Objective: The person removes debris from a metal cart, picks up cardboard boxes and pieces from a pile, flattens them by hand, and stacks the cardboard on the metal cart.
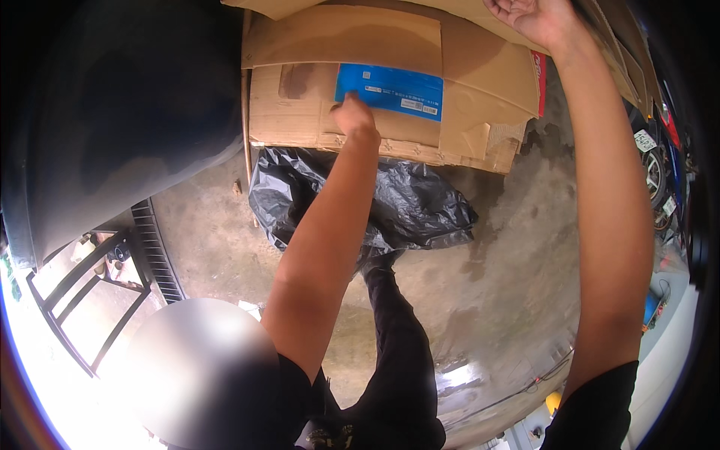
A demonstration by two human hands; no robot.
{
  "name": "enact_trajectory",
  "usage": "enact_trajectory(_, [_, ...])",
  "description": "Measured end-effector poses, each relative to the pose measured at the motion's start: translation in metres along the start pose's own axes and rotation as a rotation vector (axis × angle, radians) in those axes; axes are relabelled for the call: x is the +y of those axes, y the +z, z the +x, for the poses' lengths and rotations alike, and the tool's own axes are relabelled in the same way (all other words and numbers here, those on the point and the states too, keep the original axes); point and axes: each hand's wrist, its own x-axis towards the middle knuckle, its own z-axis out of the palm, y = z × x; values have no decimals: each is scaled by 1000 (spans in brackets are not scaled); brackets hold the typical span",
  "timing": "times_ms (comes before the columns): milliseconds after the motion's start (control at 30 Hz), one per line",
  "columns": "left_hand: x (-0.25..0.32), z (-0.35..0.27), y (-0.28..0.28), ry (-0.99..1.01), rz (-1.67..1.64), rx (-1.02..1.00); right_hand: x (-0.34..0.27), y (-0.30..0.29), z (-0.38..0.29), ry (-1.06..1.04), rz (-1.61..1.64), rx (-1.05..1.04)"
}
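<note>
My left hand (355, 117) is at the front of a flattened stack of brown cardboard (394, 132), its fingers curled against the lower edge of a blue printed panel (394, 84) that bears writing and codes. Whether it pinches the board is hidden. My right hand (531, 19) is raised at the top right, palm showing and fingers loosely apart, beside upper cardboard sheets (467, 19); the picture's edge cuts part of it off. Under the stack a crumpled black plastic bag (422, 202) lies on the concrete floor, near my shoe.
A large dark covered object (129, 112) fills the upper left. Below it are a floor drain grate (157, 247) and a dark metal frame (84, 292). A thin pole (246, 112) stands left of the cardboard. Motorcycles (655, 174) and more cardboard sheets (624, 56) are at right.
</note>
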Motion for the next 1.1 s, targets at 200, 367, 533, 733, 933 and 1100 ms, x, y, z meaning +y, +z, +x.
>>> enact_trajectory(200, [45,-15,-23,-217,-354,-309,-1,17,0,21,-42,-21])
enact_trajectory(367, [59,-18,-16,-223,-267,-517,3,15,-2,14,-122,-54])
enact_trajectory(533, [117,-53,23,-24,-384,-842,-11,-2,-9,-1,-135,-50])
enact_trajectory(733, [223,-35,66,47,-345,-987,0,-4,-17,-44,50,-387])
enact_trajectory(933, [246,-48,89,-33,-289,-968,-20,-47,-44,-17,-105,-456])
enact_trajectory(1100, [269,-50,92,-5,-274,-1005,3,-75,-50,63,-533,-693])
